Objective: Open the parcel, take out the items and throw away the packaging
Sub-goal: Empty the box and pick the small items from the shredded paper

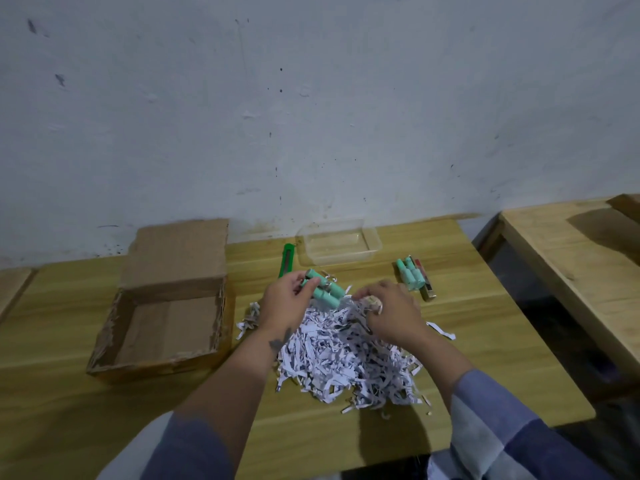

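Note:
An open cardboard box [166, 327] lies on the wooden table [485, 341] at the left, nothing inside it. A heap of white shredded paper [346, 362] is spread in the middle. My left hand [287, 303] grips several mint-green tubes [327, 291] just above the far edge of the heap. My right hand [391, 313] is curled in the shreds and pinches a small round pale item [372, 301]. More mint-green tubes and a dark red stick [414, 277] lie at the right.
A clear plastic tray [339, 245] stands near the wall. A green utility knife [286, 259] lies to its left. A second wooden table [571, 258] stands at the right across a dark gap.

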Action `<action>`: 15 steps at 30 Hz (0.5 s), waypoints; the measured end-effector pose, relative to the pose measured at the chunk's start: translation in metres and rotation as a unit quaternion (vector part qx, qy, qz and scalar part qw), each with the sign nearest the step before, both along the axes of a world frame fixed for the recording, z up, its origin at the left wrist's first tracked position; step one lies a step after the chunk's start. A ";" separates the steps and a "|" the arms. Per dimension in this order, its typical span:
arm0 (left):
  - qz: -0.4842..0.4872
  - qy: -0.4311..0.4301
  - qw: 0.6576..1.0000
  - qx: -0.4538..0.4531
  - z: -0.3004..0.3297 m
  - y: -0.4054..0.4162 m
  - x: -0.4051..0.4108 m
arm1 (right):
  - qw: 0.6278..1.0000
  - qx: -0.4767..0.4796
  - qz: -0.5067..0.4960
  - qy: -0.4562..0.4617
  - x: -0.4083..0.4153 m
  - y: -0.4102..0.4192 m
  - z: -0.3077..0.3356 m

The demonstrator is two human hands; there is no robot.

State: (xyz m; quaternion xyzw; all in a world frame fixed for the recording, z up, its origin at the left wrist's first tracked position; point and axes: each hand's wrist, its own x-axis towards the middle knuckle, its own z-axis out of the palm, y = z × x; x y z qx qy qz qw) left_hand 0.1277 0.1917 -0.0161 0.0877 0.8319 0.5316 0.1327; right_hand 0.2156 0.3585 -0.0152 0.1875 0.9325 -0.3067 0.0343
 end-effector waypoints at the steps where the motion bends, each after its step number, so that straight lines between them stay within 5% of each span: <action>1: -0.004 -0.001 1.000 -0.003 0.000 0.002 0.000 | 0.999 -0.024 -0.019 0.041 -0.002 0.000 0.005; 10: -0.072 0.014 0.997 0.020 0.000 0.036 0.007 | 0.992 -0.007 -0.014 0.125 -0.008 -0.006 0.006; 15: -0.198 0.100 0.950 -0.218 -0.019 0.028 0.012 | 0.991 -0.010 -0.100 0.092 0.002 0.032 0.005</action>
